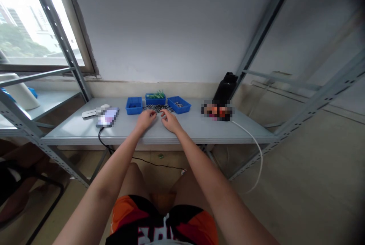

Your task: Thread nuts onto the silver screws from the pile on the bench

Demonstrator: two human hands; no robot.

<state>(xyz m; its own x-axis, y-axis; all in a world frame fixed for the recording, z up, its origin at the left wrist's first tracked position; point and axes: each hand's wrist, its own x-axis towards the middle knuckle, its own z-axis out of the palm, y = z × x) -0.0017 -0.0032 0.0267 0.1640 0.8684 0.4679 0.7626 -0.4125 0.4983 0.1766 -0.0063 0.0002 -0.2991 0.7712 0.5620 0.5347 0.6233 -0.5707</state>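
My left hand (146, 119) is just in front of a loose pile of small black and silver pieces (158, 108), its fingers curled in a pinch. What it holds, if anything, is too small to make out. Close to its right, my right hand (170, 121) has bent fingers with a gap between fingertips and thumb; nothing shows in it. Around the pile stand a blue bin (134, 112) with dark contents on the left, a blue bin (151, 101) with green strips behind, and a tilted blue bin (182, 109) with small silvery pieces on the right.
A phone (108, 117) with a black cable lies on the left of the grey shelf (194, 133), beside a white object (89, 113). A black bottle (226, 88) and a blurred orange-black item (217, 111) with a white cable are on the right. Metal uprights flank the shelf.
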